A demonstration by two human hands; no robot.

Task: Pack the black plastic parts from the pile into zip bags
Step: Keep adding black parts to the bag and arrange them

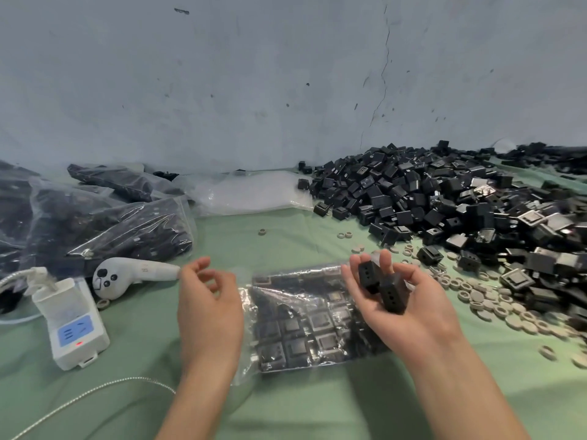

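parts in hand: two black plastic parts (pixel 382 285) gripped in right hand (pixel 403 300), palm up
zip bag (pixel 305 319): flat on green cloth (pixel 317 408) between the hands, part-filled
left hand (pixel 208 308): empty, fingers loosely curled, beside the bag
pile (pixel 444 204): right, against wall
filled bags (pixel 104 217): far left

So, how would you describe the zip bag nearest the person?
Start at the black pile on the green table and look left. The zip bag lies flat between the left hand and right hand, parts in neat rows; the other filled bags are heaped far left.
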